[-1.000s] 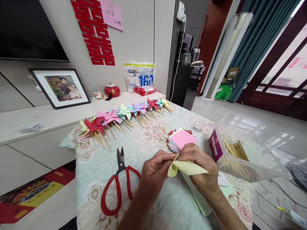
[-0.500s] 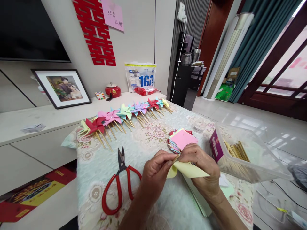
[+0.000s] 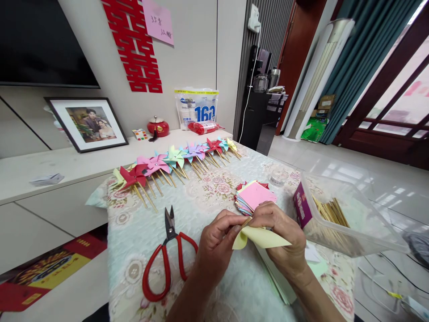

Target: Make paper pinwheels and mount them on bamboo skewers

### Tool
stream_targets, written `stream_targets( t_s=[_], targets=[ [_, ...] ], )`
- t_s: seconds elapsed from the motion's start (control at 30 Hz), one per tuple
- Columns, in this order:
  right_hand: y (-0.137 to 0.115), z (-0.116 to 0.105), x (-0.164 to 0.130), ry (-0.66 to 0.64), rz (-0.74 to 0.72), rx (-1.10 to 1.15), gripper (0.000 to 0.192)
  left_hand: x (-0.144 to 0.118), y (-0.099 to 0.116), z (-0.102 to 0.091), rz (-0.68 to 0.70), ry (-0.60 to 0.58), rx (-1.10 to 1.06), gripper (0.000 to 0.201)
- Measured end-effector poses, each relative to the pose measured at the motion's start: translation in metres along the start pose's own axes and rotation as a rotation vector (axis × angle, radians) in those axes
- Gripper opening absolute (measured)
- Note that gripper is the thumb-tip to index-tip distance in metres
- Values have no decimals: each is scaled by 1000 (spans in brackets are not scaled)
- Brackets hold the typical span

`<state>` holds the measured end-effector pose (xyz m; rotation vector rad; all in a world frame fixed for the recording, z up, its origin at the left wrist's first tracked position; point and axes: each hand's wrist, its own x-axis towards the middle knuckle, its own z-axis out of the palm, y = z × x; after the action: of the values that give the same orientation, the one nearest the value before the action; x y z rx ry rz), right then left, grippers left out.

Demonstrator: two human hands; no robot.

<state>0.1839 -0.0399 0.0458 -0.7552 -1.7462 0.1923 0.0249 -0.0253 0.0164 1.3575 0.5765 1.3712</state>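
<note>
Over the tablecloth's near edge, the left hand [image 3: 217, 243] and right hand [image 3: 279, 235] stay pinched shut on the yellow paper square [image 3: 259, 237], barely shifted, folding continuing.

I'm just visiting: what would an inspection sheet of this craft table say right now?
Surface: table under a floral cloth.
Job's things: yellow paper and a thin stick, pinched between both hands.
Clutter: red scissors, coloured paper stack, row of pinwheels, clear box of sticks.
Hands: left hand and right hand both closed on the paper.
Cables: cord hanging from a wall socket; wires on the floor at right.
Surroundings: framed photo, red wall cut-out, curtains.
</note>
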Motion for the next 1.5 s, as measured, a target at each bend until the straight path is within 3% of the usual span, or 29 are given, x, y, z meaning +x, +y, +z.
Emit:
stream_targets(
  t_s=[0.17,0.27,0.5,1.33,1.5],
  targets=[
    [4,1,-4,37,54,-4,19,0,4,-1,84,-26,120,19],
    [5,2,-7,67,108,-26,27,0,5,-1,176,-40,228,25],
    [6,0,-4,-10,-3,-10,31,-3,11,-1,392,-11,516,31],
    [7,1,-11,31,-28,-61,40,-9,17,4,475,-25,734,33],
    [6,1,-9,16,-50,-81,32,-9,17,5,491,-11,771,31]
  ],
)
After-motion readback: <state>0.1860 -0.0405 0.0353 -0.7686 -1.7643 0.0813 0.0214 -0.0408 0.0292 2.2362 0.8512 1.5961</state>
